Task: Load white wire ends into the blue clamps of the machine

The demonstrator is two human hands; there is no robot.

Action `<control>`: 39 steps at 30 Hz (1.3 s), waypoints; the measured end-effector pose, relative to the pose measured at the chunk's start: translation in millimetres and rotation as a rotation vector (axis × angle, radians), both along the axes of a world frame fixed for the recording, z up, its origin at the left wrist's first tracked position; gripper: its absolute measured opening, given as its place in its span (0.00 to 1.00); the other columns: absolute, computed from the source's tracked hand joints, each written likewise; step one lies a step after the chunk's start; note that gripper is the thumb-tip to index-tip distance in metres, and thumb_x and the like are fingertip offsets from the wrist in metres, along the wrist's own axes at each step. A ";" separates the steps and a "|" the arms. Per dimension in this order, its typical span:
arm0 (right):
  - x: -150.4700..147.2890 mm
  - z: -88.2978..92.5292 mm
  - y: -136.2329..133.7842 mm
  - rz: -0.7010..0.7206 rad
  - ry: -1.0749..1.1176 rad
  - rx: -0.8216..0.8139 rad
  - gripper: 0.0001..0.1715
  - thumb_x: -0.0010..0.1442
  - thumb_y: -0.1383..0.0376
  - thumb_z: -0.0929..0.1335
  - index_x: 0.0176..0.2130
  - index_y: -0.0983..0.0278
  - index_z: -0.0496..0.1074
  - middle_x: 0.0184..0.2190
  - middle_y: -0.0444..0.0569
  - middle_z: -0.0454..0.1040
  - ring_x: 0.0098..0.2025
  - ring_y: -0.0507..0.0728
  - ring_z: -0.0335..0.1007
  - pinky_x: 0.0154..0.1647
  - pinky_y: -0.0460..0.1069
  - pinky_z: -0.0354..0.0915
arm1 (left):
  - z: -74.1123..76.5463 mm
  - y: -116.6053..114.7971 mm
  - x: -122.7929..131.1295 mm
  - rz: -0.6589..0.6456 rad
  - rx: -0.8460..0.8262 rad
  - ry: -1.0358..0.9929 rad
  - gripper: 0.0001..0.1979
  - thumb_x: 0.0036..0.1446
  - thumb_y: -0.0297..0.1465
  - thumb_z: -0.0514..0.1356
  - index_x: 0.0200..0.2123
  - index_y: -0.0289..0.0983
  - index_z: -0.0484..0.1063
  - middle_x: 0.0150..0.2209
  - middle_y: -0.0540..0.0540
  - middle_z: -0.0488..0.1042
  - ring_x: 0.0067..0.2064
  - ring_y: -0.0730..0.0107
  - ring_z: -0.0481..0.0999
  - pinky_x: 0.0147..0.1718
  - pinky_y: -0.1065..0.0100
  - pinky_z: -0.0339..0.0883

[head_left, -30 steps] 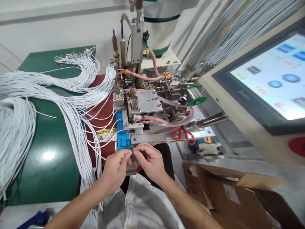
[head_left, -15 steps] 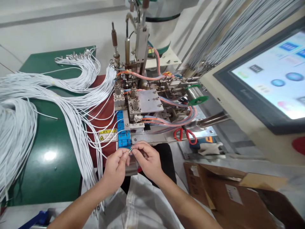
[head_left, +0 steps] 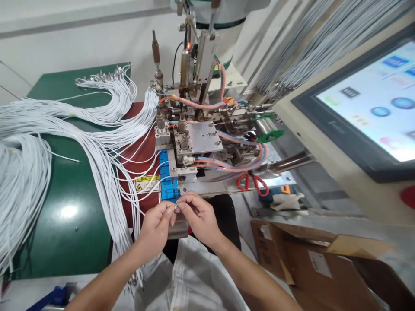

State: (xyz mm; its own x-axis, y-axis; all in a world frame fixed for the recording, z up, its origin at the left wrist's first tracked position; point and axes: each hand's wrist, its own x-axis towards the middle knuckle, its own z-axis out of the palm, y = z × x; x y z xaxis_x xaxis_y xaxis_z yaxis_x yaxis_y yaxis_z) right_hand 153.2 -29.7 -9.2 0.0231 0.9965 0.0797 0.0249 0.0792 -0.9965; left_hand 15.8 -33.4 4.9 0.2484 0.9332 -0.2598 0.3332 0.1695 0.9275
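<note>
My left hand (head_left: 156, 225) and my right hand (head_left: 200, 218) meet fingertip to fingertip at the front edge of the machine. Both pinch the small end of a cable (head_left: 176, 205), where thin wires show between the fingertips; finer detail is too small to make out. Just beyond them lie the blue clamp blocks (head_left: 168, 185), with white cables running into them from the left. A large bundle of white cables (head_left: 97, 177) spreads over the green table (head_left: 65, 224) and hangs down past my left forearm.
The machine's metal plate (head_left: 202, 137) stands ahead, with hoses around it. Red-handled scissors (head_left: 252, 183) and a wire spool (head_left: 268, 129) are to its right. A touch screen (head_left: 372, 103) looms at the right, above a cardboard box (head_left: 311, 263). A blue tool (head_left: 52, 298) lies lower left.
The upright part at the back of the machine has shifted to the right, and a red light now shows there. My hands have moved very slightly left, still pinching the cable end.
</note>
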 end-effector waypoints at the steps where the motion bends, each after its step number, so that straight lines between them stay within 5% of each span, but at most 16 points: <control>1: 0.9 0.4 0.6 0.003 -0.009 -0.004 0.07 0.54 0.68 0.65 0.26 0.64 0.70 0.24 0.46 0.70 0.28 0.52 0.67 0.29 0.47 0.64 | 0.0 -0.1 -0.6 -0.018 -0.001 0.003 0.16 0.60 0.37 0.46 0.24 0.36 0.61 0.20 0.53 0.58 0.23 0.75 0.57 0.25 0.72 0.54; 12: 10.9 7.3 4.0 0.092 -0.190 0.021 0.08 0.52 0.70 0.65 0.23 0.64 0.70 0.21 0.45 0.69 0.23 0.50 0.65 0.24 0.45 0.62 | -0.1 0.7 0.0 -0.053 0.002 0.025 0.17 0.60 0.37 0.47 0.21 0.36 0.60 0.19 0.53 0.59 0.23 0.76 0.59 0.24 0.73 0.54; 19: 0.8 2.2 -2.5 -0.075 -0.220 0.058 0.07 0.52 0.70 0.64 0.24 0.64 0.68 0.22 0.44 0.67 0.23 0.50 0.62 0.23 0.44 0.60 | -1.2 -2.4 2.2 0.078 0.013 0.033 0.11 0.56 0.36 0.54 0.33 0.35 0.73 0.27 0.48 0.73 0.27 0.72 0.70 0.28 0.72 0.64; 28: -16.2 -3.3 -8.1 -0.259 -0.213 0.110 0.08 0.52 0.70 0.64 0.23 0.63 0.68 0.21 0.44 0.67 0.24 0.51 0.64 0.25 0.46 0.62 | -7.7 -7.7 6.6 0.164 0.118 0.052 0.12 0.58 0.34 0.52 0.36 0.36 0.73 0.33 0.47 0.76 0.35 0.70 0.74 0.37 0.71 0.67; 34: 6.4 4.7 2.5 0.011 -0.313 0.240 0.05 0.52 0.70 0.64 0.26 0.63 0.67 0.23 0.45 0.67 0.25 0.51 0.64 0.26 0.46 0.62 | -4.2 -4.2 -0.1 0.050 0.116 0.161 0.11 0.57 0.33 0.52 0.34 0.35 0.73 0.29 0.49 0.74 0.29 0.73 0.72 0.30 0.74 0.65; 39: 21.1 14.1 10.6 0.352 -0.477 0.226 0.08 0.48 0.75 0.63 0.23 0.64 0.66 0.21 0.43 0.65 0.24 0.50 0.60 0.25 0.45 0.58 | 13.8 4.5 -9.2 -0.297 0.199 0.407 0.12 0.55 0.27 0.51 0.24 0.37 0.71 0.21 0.52 0.70 0.24 0.76 0.67 0.25 0.75 0.58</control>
